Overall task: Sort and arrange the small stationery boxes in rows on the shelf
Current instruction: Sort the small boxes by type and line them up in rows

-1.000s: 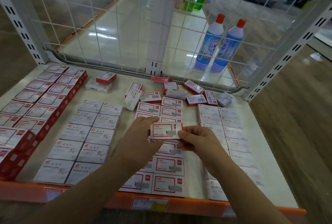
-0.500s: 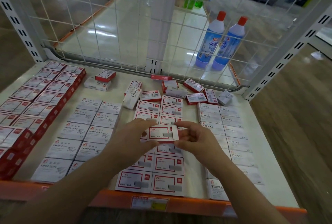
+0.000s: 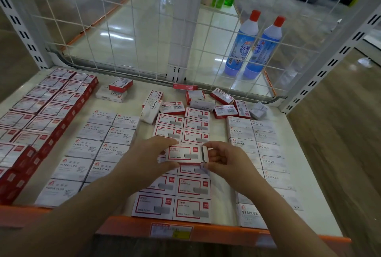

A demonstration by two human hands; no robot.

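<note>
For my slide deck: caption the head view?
Both hands hold a red-framed staples box, end flap open, above its rows.

Red-bordered box (image 3: 184,154) held between hands: small print blurred, unreadable. Left hand (image 3: 150,158) and right hand (image 3: 224,160) cover boxes of middle rows beneath. Red boxes (image 3: 12,153) cut off by left edge. Right forearm hides part of STAPLES boxes (image 3: 268,161). Shelf-edge price label (image 3: 171,231) too blurred to read.
</note>
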